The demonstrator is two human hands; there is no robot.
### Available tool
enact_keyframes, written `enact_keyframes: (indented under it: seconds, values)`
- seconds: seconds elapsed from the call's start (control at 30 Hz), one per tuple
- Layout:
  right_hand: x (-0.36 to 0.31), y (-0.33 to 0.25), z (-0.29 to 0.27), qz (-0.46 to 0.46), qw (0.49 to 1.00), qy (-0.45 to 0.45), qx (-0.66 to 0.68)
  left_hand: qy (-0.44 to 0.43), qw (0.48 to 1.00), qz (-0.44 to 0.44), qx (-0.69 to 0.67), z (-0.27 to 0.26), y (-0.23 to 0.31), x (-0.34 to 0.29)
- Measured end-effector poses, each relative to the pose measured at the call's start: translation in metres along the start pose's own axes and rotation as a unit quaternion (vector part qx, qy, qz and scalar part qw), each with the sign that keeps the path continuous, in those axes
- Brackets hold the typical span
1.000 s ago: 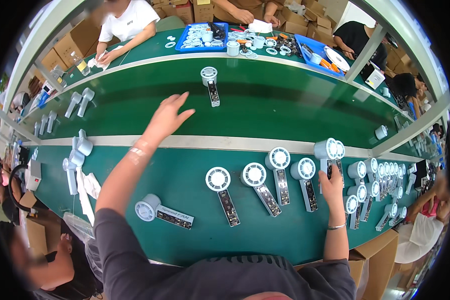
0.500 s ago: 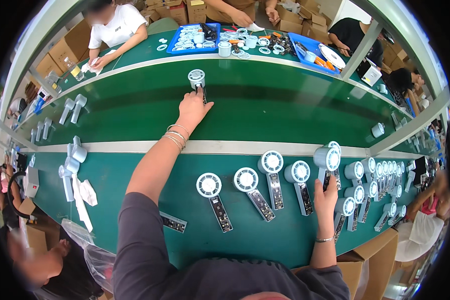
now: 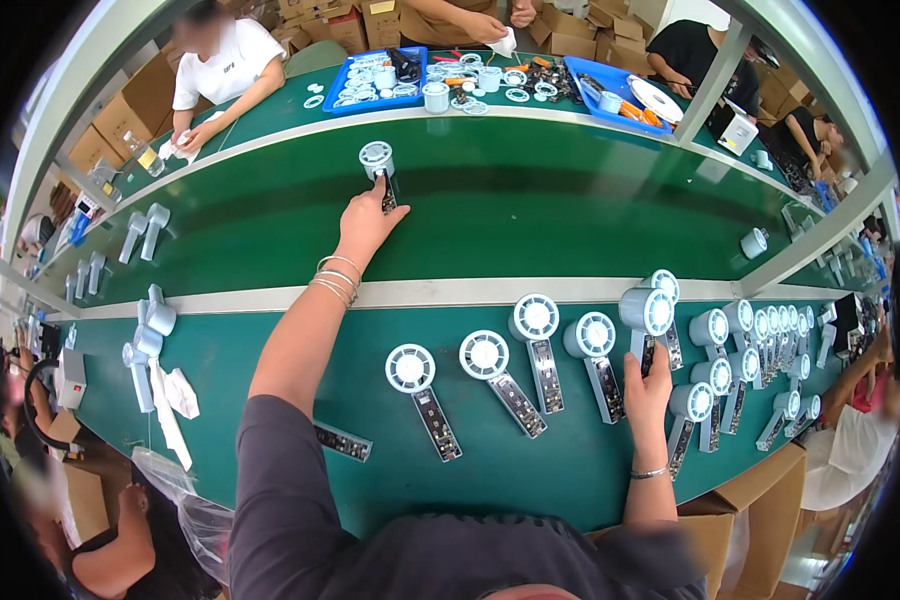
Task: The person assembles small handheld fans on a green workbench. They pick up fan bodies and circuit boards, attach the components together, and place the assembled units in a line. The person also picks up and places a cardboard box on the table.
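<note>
Hand, left (image 3: 367, 222), outstretched, thumb spread at far fan (image 3: 376, 157), grip unclear; right hand (image 3: 650, 395) clasping nearer fan (image 3: 646, 312)

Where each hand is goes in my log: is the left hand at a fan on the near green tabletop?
No, the left hand is at a fan on the green strip between the two pale rails.
</note>
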State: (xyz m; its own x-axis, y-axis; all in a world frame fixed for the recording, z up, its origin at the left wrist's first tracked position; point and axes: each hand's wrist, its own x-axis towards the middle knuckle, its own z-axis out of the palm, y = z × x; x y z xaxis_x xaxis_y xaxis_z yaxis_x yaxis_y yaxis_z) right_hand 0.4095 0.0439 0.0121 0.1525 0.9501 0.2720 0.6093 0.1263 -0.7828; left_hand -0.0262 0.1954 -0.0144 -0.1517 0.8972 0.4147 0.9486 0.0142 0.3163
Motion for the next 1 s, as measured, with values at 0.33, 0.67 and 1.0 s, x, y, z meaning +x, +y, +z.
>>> enact_keyframes:
  seconds: [0.33,0.67,1.0]
  values:
    - [0.000,-0.003,0.004,-0.002,1.000,0.002,-0.027,-0.017,1.000,-0.005,0.019,-0.009,-0.003,0.001]
    - [0.000,0.005,0.000,-0.009,1.000,0.008,-0.004,-0.032,0.999,-0.029,0.013,-0.010,-0.009,-0.002]
    - [-0.001,0.001,0.002,-0.032,0.999,0.032,0.010,-0.056,0.994,-0.079,-0.041,-0.020,-0.018,-0.003]
